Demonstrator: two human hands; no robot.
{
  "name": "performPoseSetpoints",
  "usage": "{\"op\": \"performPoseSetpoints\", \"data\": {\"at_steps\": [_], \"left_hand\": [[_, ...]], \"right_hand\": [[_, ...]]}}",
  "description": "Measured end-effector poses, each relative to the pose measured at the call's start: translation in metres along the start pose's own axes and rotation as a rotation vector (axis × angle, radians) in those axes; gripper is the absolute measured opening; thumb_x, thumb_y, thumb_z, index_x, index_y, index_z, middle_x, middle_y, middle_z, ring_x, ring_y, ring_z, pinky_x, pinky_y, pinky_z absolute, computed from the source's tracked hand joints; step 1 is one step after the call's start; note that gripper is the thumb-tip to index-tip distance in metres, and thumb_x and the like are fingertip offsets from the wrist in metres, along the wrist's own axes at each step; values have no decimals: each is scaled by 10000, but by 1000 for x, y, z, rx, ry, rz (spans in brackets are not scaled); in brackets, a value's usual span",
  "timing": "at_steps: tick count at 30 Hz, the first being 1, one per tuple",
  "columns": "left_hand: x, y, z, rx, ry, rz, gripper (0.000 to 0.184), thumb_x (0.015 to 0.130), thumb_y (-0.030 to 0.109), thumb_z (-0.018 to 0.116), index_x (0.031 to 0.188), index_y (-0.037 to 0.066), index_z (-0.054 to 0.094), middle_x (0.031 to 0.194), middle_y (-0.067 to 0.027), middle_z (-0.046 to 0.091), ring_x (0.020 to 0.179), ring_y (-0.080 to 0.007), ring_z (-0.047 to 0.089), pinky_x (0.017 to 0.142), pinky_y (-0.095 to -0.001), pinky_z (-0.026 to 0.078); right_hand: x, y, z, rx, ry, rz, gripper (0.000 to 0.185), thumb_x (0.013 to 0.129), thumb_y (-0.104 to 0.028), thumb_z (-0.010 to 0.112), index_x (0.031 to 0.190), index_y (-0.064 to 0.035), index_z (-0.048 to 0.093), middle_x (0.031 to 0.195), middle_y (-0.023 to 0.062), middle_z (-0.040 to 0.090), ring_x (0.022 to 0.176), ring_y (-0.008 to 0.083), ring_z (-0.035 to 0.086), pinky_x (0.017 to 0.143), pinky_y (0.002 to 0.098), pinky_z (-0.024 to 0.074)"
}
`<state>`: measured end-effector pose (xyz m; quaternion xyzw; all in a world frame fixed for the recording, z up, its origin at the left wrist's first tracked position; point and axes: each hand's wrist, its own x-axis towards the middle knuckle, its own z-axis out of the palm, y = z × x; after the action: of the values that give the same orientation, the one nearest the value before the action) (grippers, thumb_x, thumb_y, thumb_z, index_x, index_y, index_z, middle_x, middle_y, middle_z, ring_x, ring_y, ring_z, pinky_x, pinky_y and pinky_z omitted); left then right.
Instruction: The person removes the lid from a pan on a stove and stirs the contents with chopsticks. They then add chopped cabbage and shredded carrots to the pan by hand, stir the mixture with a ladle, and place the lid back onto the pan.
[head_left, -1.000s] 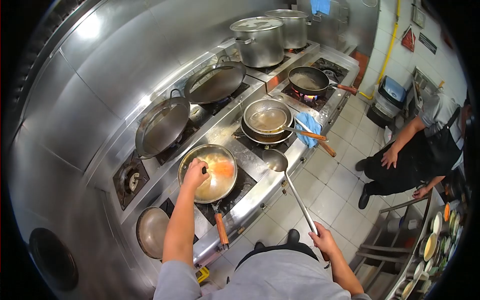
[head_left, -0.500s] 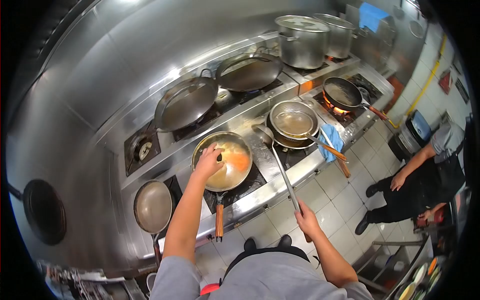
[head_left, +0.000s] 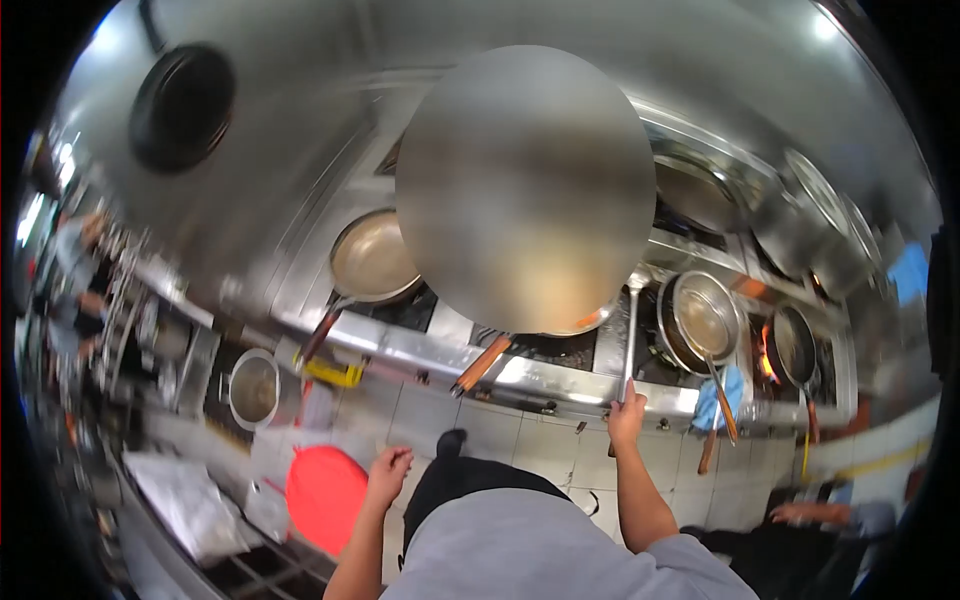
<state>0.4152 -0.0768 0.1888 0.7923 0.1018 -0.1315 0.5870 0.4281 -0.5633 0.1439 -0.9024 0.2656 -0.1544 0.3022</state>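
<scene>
My right hand (head_left: 627, 415) is closed around the handle of a long metal ladle (head_left: 633, 325), held upright in view over the stove's front edge. The ladle's bowl is beside the frying pan (head_left: 602, 317), which has something orange in it; a round blur covers most of that pan. Its wooden handle (head_left: 483, 365) sticks out over the stove front. My left hand (head_left: 390, 475) is low by my left side, away from the stove, its fingers curled in and nothing visible in them. It is nearest a red round object (head_left: 326, 500) below.
A frying pan (head_left: 375, 258) sits left on the stove. A strainer (head_left: 706, 312) rests over a pot on the right, beside a blue cloth (head_left: 722, 395). Flames burn by a black pan (head_left: 794, 345). A pot (head_left: 254, 388) stands lower left. Another person's arm (head_left: 815, 513) shows lower right.
My left hand has left the frying pan and dropped back to my left side. The view has turned left. My right hand still grips the ladle.
</scene>
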Motion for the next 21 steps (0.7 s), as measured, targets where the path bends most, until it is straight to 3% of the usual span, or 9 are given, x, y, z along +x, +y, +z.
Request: {"op": "performPoseSetpoints", "data": {"at_steps": [4, 6, 8, 10, 11, 12, 15, 19, 21], "left_hand": [[-130, -103, 9, -144, 276, -348, 205, 850, 158, 572, 1000, 20, 591, 781, -31, 604, 636, -102, 551, 552, -226, 449], [-182, -150, 29, -313, 405, -466, 205, 848, 158, 568, 1005, 28, 589, 786, -31, 606, 637, -105, 552, 545, -234, 451], [-230, -167, 47, -480, 518, -588, 199, 849, 160, 551, 1015, 55, 583, 795, -31, 607, 634, -108, 550, 528, -245, 454], [-266, -190, 64, -452, 514, -661, 205, 848, 172, 550, 1015, 62, 593, 814, -38, 614, 633, -126, 556, 534, -256, 462], [-281, -203, 73, -413, 519, -641, 216, 837, 194, 563, 1004, 64, 604, 814, -48, 620, 648, -135, 566, 551, -267, 471], [-293, -220, 81, -374, 533, -625, 228, 827, 217, 576, 994, 66, 615, 813, -58, 627, 663, -144, 575, 567, -278, 480], [-324, -267, 87, -178, 578, -706, 287, 786, 294, 607, 964, 71, 640, 845, -114, 650, 756, -205, 615, 671, -330, 494], [-372, -276, 87, -273, 835, -745, 310, 777, 317, 606, 961, 70, 642, 885, -142, 654, 809, -257, 624, 731, -354, 488], [-397, -281, 93, -302, 908, -760, 308, 776, 316, 607, 960, 70, 643, 876, -139, 655, 807, -251, 624, 728, -350, 490]], "right_hand": [[6, -5, -5, -194, -14, -78, 616, 728, -47, 648, 1297, -73, 413, 1013, 153, 455, 931, 327, 496, 817, 382, 424], [15, -27, 0, -158, 167, -337, 562, 697, -45, 665, 1222, -30, 462, 940, 142, 454, 858, 295, 493, 767, 372, 413], [16, -69, 20, 29, -78, -330, 438, 788, -178, 643, 1163, -16, 485, 987, 130, 480, 853, 256, 509, 717, 346, 420], [4, -133, 50, 762, -793, 226, 475, 860, -407, 561, 1125, -18, 499, 991, 115, 523, 799, 215, 530, 668, 316, 426], [-10, -168, 62, 1010, -940, 316, 604, 852, -580, 459, 1078, -22, 511, 933, 86, 561, 740, 172, 538, 653, 289, 432], [-32, -219, 50, 1095, -941, 407, 621, 824, -594, 488, 1054, -17, 512, 844, 61, 574, 731, 170, 543, 665, 278, 437], [-36, -253, 95, 1530, -1031, 419, 356, 847, -466, 544, 868, -111, 552, 835, 65, 601, 812, 211, 562, 730, 385, 447], [-2, -237, 147, 1443, -1074, 474, 221, 860, -271, 589, 749, -88, 534, 710, 10, 575, 618, 119, 530, 543, 254, 431], [-12, -238, 146, 1328, -841, 522, 214, 827, -288, 615, 735, -119, 523, 650, -18, 536, 543, 103, 481, 482, 244, 379]]}}
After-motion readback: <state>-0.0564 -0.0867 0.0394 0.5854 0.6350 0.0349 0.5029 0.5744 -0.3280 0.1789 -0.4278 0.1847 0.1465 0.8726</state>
